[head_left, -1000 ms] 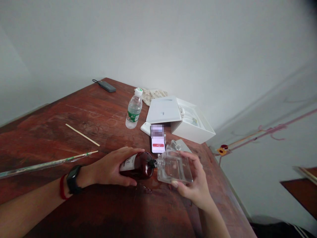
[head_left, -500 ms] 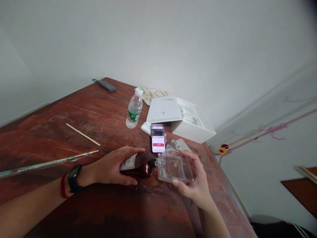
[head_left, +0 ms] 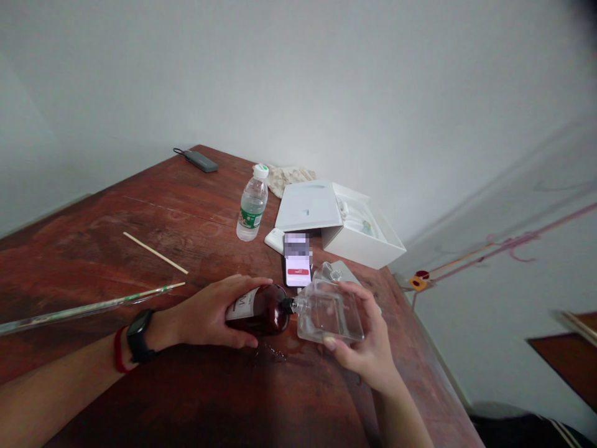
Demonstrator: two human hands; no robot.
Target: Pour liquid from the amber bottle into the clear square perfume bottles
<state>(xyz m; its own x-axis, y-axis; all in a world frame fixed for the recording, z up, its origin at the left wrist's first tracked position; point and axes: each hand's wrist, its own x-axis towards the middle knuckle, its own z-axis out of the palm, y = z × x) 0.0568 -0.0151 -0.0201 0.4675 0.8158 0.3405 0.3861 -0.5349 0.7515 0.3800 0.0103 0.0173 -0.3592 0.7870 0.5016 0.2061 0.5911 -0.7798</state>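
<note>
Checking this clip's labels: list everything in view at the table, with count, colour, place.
Brown bottle: 1, brown, centre
Clear bottle: 1, transparent, centre
Clear container: 1, transparent, behind clear bottle
Flat item: 1, grey, beside container
Water bottle: 1, clear, centre
Box: 1, white, rear right
Lid: 1, white, against box
Cloth: 1, beige, behind lid
Phone: 1, black, before lid
Device: 1, white, beside phone
Gadget: 1, grey, far corner
Stick: 1, pale, left
Wrapped sticks: count unclear, pale, left
Droplets: several, clear, centre
Table: 1, reddish, underneath
Watch: 1, black, left
Wristband: 1, red, left
Left hand: 1, bare, holding brown bottle
Right hand: 1, bare, holding clear bottle
</note>
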